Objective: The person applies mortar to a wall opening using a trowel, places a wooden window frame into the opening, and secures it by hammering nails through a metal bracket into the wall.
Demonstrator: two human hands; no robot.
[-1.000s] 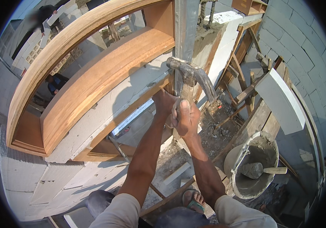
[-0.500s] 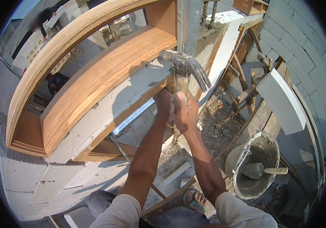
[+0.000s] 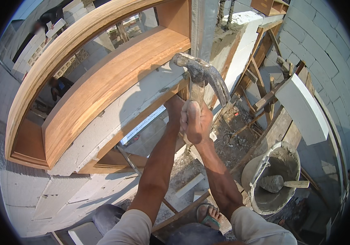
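A claw hammer (image 3: 200,72) is upright in my right hand (image 3: 196,122), its thumb lying along the wooden handle. The hammer's face is beside the grey-white block course (image 3: 120,109) and the claw points right. My left hand (image 3: 175,107) reaches under the right end of the wooden beam (image 3: 115,139) below the blocks. Its fingers are hidden behind the right hand and the wood. Above the blocks stands an arched wooden window frame (image 3: 113,83), its right end against a grey upright post (image 3: 202,28).
At the lower right is a mortar bucket (image 3: 251,173) with a trowel (image 3: 273,183) in it. A curved white block (image 3: 301,110) leans on planks. Timber props (image 3: 260,81) stand before a block wall (image 3: 326,45). Two other people (image 3: 60,87) (image 3: 51,18) are beyond the frame.
The hammer head has tilted a little to the right, and my right hand has turned slightly with it. My left arm stays in place. A person in the background has shifted.
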